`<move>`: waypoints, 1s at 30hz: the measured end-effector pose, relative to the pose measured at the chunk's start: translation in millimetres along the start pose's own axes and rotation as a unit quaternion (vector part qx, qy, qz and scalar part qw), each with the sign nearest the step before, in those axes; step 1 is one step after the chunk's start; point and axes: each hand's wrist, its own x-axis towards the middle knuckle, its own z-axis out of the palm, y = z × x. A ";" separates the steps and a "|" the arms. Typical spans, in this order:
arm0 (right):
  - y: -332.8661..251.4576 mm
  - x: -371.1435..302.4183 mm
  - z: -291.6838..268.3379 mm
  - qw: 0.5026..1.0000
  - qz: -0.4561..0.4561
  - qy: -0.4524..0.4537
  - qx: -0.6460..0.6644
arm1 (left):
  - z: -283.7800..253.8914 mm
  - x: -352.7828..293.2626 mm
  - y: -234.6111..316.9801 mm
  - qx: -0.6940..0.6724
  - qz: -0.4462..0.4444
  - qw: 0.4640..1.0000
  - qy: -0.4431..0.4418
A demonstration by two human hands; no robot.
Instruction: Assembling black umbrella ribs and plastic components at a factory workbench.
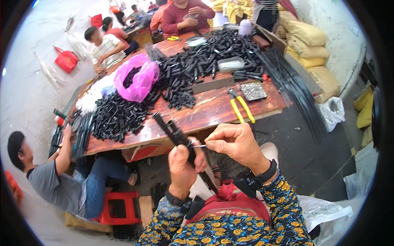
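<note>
Just off the table's near edge, my left hand (182, 168) is closed around a long black rod with tube-shaped black fittings (174, 133) at its upper end. It tilts, its lower end running down toward my lap. My right hand (238, 145) pinches a thin silvery piece, like a pin or wire (200, 146), between thumb and forefinger. That piece reaches across to the rod beside my left fingers; whether it enters the fitting is too small to tell. Yellow-handled pliers (242, 107) lie on the table beyond my right hand.
The reddish wooden table (205, 107) bears heaps of black tube parts (119, 117), a pink plastic bag (137, 78) and a tray of small metal pieces (253, 91). Long black rods (293, 92) overhang its right side. A co-worker (61, 172) sits at left; others work farther back.
</note>
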 end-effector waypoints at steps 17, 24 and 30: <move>75.8 36.1 -89.0 0.744 0.138 0.126 -0.641 | -33.7 0.9 8.3 -0.036 -0.036 0.995 -0.087; 63.9 28.8 -80.9 0.744 0.134 0.009 -0.654 | -33.1 7.7 13.6 0.045 -0.027 0.995 -0.088; 99.8 48.0 -79.5 0.716 -0.022 0.055 -0.696 | -25.3 15.9 -1.9 -0.046 -0.018 0.996 -0.071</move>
